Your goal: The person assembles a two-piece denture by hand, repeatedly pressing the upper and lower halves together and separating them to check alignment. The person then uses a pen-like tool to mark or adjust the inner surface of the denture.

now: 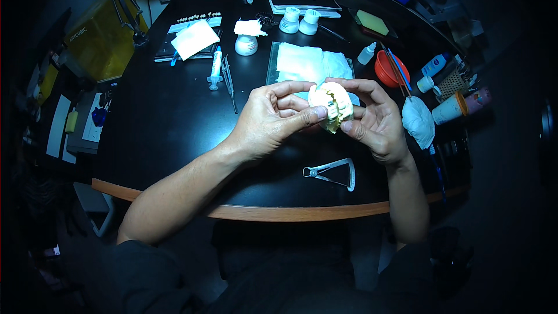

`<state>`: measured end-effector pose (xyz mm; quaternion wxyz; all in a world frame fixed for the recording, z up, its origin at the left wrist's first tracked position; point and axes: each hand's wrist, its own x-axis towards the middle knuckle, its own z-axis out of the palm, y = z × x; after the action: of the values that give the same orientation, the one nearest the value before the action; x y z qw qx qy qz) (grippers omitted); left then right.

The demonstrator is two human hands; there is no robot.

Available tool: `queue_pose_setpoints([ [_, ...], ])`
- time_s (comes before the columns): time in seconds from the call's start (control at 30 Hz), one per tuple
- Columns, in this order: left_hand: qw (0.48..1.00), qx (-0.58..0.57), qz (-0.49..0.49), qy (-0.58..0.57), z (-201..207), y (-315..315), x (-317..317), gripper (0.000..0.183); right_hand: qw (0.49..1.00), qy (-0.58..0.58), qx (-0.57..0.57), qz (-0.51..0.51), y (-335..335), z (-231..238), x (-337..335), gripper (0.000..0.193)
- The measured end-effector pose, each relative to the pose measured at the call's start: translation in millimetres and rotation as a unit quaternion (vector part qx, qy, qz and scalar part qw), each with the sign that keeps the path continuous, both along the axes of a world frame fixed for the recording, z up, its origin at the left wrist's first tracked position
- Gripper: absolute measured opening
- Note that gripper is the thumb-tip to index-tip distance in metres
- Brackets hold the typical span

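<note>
Dark sleeves (152,276), bare forearms (180,197), bare hands (261,121)

Only lettering I can properly read from here is one word in capitals on the yellow see-through box (107,43), far left. The white jar (246,45) at the far side and the blue-and-white bottle (435,65) far right have print too, just way too tiny.

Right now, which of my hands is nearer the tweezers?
Left. Your left hand is close by, to the right of the tweezers; your right hand is farther right, on the other side of the dental model.
</note>
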<state>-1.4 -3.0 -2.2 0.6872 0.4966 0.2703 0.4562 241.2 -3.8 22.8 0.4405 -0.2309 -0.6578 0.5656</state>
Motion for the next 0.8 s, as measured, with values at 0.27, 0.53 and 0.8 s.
queue_pose_setpoints([
  [0.27,1.000,0.025,-0.010,0.015,-0.4,0.7,-0.7,0.058,1.000,-0.008,0.024,-0.014,-3.6,1.7,-2.8,0.056],
  [0.53,0.999,0.026,-0.019,0.004,-2.5,0.9,-1.4,0.059,0.996,-0.042,0.058,-0.046,-4.3,0.5,-0.1,0.056],
  [0.8,0.994,-0.067,-0.055,-0.068,-3.2,2.6,-0.7,0.054,0.992,-0.078,0.071,-0.064,-4.0,-1.0,-0.8,0.060],
])
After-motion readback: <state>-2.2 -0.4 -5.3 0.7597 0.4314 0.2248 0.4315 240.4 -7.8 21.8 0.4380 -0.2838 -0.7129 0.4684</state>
